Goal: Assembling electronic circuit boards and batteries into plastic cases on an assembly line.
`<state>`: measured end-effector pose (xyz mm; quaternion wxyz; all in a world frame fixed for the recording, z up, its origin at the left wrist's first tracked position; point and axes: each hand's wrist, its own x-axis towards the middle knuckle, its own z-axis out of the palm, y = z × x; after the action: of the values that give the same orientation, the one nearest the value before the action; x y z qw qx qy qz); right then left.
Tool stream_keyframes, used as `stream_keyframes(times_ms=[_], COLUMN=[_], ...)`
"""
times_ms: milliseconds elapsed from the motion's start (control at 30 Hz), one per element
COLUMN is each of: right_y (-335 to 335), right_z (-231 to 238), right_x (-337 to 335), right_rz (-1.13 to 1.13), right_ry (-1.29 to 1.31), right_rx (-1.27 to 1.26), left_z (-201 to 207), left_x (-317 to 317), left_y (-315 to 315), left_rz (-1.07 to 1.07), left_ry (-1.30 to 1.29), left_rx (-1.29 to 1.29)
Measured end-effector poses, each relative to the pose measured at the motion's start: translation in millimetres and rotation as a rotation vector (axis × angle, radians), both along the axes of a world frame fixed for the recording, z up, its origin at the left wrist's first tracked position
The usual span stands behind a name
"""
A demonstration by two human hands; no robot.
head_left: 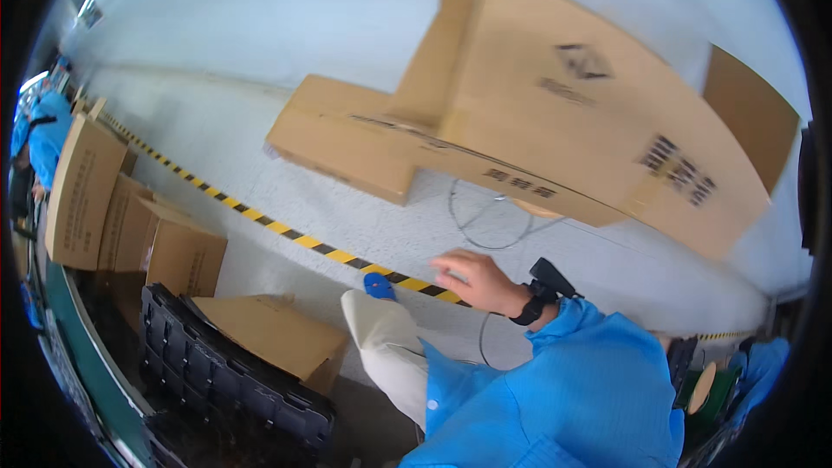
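Note:
My right hand reaches across in front of me, its fingers loosely bent and apart from the thumb, with nothing in it. Around its wrist is a black strap carrying a small black device. Beyond the hand, and apart from it, stands a large cardboard box with raised flaps and dark printing. Against its left side lies a lower cardboard carton. A stool's metal ring shows beneath the large box, mostly hidden by it. My left hand is out of view.
Yellow-and-black floor tape runs diagonally past my blue shoe. At left are a black plastic crate, an open carton and stacked cartons beside a green-topped bench. A person in blue is at far left.

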<state>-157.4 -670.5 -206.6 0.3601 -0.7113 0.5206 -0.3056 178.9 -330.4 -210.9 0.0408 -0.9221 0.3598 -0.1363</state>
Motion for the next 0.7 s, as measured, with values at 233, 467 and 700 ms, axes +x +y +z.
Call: stream_keyframes(times_ms=[233,467,700], right_y=[55.0,113.6,106.1], right_z=[209.0,324.6,241.0], right_x=[-132.6,-383.3,-515.0], right_rz=[-0.982,-1.635,-1.071], right_ry=[0.285,1.129,-0.27], right_rx=[-1.148,-0.584,0.026], left_z=[7.0,14.5,-10.0], left_x=[-22.6,-32.1,-21.4], left_y=[42.1,99.7,171.7], left_rz=[0.057,0.204,0.484], left_ry=[-0.036,-0.16,-0.249], left_rx=[-0.044,0.007,0.207])
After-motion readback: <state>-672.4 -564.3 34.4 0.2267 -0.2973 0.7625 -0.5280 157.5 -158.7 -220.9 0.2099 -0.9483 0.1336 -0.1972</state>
